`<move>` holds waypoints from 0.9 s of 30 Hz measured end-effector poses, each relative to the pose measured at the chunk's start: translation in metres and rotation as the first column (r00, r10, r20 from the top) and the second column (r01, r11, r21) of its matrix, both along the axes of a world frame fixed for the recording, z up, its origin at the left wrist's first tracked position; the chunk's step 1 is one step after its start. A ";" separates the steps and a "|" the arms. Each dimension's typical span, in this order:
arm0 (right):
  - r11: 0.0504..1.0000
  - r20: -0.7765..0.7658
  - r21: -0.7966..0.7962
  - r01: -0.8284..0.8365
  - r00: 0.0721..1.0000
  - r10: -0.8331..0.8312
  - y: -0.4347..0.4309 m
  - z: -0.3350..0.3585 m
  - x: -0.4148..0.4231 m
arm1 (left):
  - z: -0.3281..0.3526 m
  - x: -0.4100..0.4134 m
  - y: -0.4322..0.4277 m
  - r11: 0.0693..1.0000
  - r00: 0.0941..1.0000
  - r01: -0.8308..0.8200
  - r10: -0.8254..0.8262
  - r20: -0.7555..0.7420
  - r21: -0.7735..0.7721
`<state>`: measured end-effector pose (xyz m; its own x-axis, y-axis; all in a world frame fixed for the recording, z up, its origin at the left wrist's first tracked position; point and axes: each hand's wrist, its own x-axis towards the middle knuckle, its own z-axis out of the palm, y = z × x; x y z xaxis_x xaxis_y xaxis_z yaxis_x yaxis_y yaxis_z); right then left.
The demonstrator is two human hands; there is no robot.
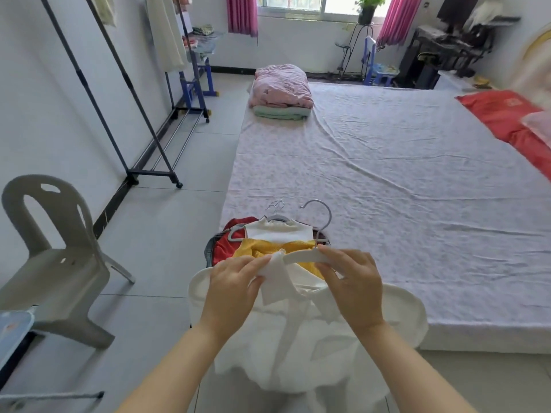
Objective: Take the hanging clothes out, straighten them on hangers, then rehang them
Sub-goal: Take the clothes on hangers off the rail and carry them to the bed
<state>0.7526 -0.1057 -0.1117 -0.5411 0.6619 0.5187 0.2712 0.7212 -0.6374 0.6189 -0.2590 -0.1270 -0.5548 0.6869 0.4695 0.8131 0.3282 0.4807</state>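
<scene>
while the right hand (348,281) grips the hanger (307,255), the left hand (232,286) pinches the collar (275,274).

One head-worn wide-angle view, pitched forward and down. Left hand (232,283), right hand (353,283) close at 6 o'clock; bed (387,174) toward 1 o'clock, clothes rack (150,173) at 10 o'clock.

Body in shot: left hand (232,289) and right hand (351,284), both bare, backs and fingers uncovered. Left forearm (179,362) and right forearm (408,368) bare too, from wrist to the bottom frame edge, all the length that shows. Fingers slim, wrists narrow, forearms look wider toward the camera (wide-angle lens).
</scene>
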 end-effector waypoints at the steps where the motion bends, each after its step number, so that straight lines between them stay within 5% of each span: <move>1: 1.000 -0.007 -0.010 -0.007 1.000 0.007 0.011 -0.004 -0.012 | -0.001 -0.011 0.011 1.000 1.000 -0.008 0.008 0.004 -0.009; 17: 0.955 0.080 -0.249 -0.160 0.980 0.185 0.220 -0.102 -0.217 | -0.071 -0.185 0.203 0.944 0.968 -0.202 0.232 0.092 -0.261; 20: 0.951 0.200 -0.276 -0.137 0.960 0.196 0.243 -0.126 -0.247 | -0.091 -0.210 0.224 0.898 0.948 -0.240 0.299 0.111 -0.369; 27: 0.927 0.705 -0.365 -0.087 0.625 0.336 0.265 -0.187 -0.252 | -0.134 -0.220 0.240 0.670 0.904 -0.164 0.395 0.161 -0.724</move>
